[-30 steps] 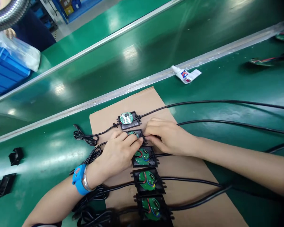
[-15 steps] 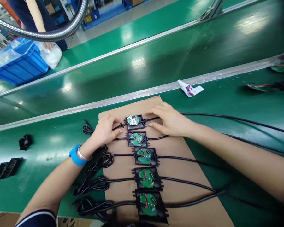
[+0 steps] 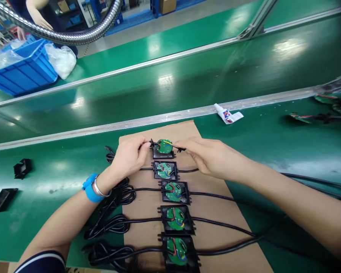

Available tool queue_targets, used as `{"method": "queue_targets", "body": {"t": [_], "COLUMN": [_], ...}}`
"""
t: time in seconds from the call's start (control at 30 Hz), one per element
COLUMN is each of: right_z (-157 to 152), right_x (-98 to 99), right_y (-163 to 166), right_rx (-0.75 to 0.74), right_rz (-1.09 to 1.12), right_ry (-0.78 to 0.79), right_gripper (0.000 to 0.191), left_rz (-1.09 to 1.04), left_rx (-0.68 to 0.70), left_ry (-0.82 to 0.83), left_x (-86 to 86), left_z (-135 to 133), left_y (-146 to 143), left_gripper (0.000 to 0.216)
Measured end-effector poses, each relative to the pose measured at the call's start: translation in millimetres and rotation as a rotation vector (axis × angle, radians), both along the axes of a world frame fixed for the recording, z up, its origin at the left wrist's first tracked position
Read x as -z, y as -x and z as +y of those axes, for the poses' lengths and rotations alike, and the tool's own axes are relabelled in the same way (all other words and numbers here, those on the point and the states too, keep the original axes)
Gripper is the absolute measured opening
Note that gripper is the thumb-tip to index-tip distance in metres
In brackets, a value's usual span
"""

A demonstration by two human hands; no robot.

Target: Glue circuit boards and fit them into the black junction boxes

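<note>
At the far end of a row on the cardboard, a round green circuit board (image 3: 165, 146) with red, yellow and blue wires is held over a black plastic case (image 3: 162, 156). My left hand (image 3: 132, 153) pinches the black cable at the board's left, by its strain relief (image 3: 151, 143). On the other side my right hand (image 3: 208, 156) grips the cable at the board's right, just beyond another strain relief (image 3: 181, 149); its fingers are slightly blurred. Just nearer to me lies a second case (image 3: 156, 175) with a board inside and cables leaving both sides.
Several more cases with boards (image 3: 174, 192) continue down the cardboard sheet (image 3: 216, 227). Coiled cables (image 3: 116, 223) lie left. A white glue bottle (image 3: 228, 114) rests near the metal rail. Black empty housings (image 3: 22, 168) sit far left. Across the line, a person stands behind a blue bin (image 3: 25, 72).
The far board has turned over, from its silvery white face to its green wired face. Both hands have closed on its cables. The person's hand across the line has left the plastic bag.
</note>
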State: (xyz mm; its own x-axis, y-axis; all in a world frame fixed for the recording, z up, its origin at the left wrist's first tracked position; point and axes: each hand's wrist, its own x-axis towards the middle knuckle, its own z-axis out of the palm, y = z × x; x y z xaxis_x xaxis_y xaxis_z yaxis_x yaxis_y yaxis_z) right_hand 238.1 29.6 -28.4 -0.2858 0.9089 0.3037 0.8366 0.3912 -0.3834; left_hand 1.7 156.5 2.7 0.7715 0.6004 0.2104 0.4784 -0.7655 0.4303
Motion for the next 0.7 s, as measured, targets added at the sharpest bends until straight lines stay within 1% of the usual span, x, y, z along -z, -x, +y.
{"method": "queue_targets", "body": {"t": [0.1,0.17,0.27,0.37,0.53,0.7], "right_z": [3,5,8,13,23,33], "right_x": [-2.5,-5.2,-10.6,-15.3,-20.7,-26.4], "right_y": [5,10,17,24,29,33], "right_rx": [0.014,0.016,-0.002,0.01,0.035,0.022], "right_rz": [-0.111,-0.161,-0.198,-0.232,-0.251,-0.232], "right_ry": [0.071,0.099,0.143,0.194,0.251,0.329], "right_gripper": [0.047,0.045,0.038,0.035,0.034,0.03], "left_rz": [0.011,0.03,0.055,0.088,0.131,0.197], "left_rx": [0.02,0.018,0.004,-0.007,0.007,0.005], "left_ry": [-0.04,-0.044,-0.055,-0.083,-0.08,-0.058], "left_x": [7.2,12.4,17.9,19.9,22.0,25.4], "left_z": [1,0,-1,-1,1,3], "left_y": [-11,-16,-22,-28,-34,-33], "left_gripper": [0.024,0.024,0.024,0.023,0.023,0.024]}}
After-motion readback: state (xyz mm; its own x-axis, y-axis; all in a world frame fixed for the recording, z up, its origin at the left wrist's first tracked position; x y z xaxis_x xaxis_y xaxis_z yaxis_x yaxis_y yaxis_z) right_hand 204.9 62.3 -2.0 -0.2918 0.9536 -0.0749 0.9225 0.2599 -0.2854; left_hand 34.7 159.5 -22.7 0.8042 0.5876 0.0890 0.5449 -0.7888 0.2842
